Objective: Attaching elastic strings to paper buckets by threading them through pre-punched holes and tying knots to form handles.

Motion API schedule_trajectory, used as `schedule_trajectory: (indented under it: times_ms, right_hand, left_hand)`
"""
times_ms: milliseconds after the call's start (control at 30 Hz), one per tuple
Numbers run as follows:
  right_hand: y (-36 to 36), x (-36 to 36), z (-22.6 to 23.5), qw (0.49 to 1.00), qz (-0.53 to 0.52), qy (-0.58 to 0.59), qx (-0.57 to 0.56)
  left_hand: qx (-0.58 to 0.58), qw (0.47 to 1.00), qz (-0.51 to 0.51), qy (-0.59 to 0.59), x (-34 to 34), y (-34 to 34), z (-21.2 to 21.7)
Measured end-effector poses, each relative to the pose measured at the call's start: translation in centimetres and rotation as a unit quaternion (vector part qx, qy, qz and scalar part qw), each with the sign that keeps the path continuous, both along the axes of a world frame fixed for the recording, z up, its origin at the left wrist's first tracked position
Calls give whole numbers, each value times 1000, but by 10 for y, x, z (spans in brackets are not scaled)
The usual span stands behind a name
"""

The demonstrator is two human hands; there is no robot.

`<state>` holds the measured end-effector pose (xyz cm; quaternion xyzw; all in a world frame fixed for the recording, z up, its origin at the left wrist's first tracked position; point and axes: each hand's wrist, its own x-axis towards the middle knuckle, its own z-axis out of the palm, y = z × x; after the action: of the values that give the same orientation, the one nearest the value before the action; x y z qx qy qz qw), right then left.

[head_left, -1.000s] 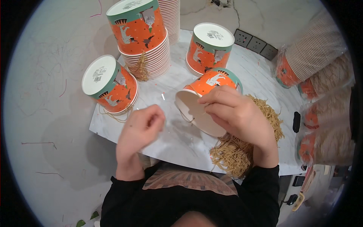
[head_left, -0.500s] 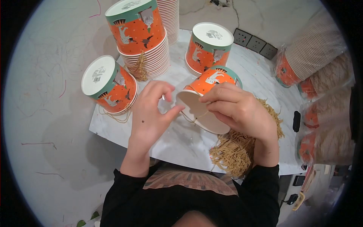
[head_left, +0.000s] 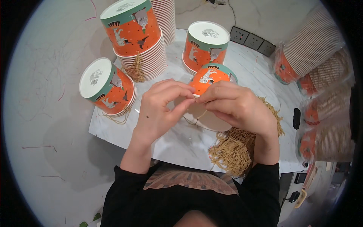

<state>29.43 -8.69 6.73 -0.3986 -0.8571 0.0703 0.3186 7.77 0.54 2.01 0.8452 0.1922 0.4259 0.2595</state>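
An orange and green paper bucket (head_left: 208, 78) lies tilted on its side in front of me, its white mouth facing me. A thin tan cord (head_left: 196, 121) hangs inside the mouth from the rim. My left hand (head_left: 162, 106) is closed, thumb and forefinger pinched on the cord at the upper rim. My right hand (head_left: 239, 106) meets it there with fingers pinched together, also on the cord, and covers the right part of the bucket. Below the right wrist spreads a heap of tan cords (head_left: 232, 153).
Upside-down buckets stand as a tall stack (head_left: 132, 32), a short stack at left (head_left: 113, 89) and another at back right (head_left: 206, 45). Some cords hang on the left stacks. Bagged bucket stacks (head_left: 314, 49) lie at right, past the marble-look table (head_left: 170, 151). Sockets (head_left: 253, 41) line the wall.
My left hand has moved right, from beside the bucket's mouth to the rim, and its fingers have closed against the right hand's fingertips. The right hand stays nearly in place.
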Motion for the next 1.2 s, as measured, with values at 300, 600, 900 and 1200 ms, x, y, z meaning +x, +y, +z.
schedule_trajectory:
  times_ms: [300, 600, 900, 1200]
  right_hand:
    - [5, 4, 0, 1000, 0, -13, -12]
    - [5, 6, 2, 998, -20, 33, -42]
    - [-4, -1, 16, 975, -40, 159, -148]
    - [-13, -20, 9, 954, -189, 221, -77]
  left_hand:
    - [-152, 988, -19, -32, -7, -20, 13]
    - [-151, 980, 31, 124, -17, -22, 23]
    - [-131, 988, 23, 76, -7, -35, 29]
    - [-84, 995, 35, -30, -8, -37, 17]
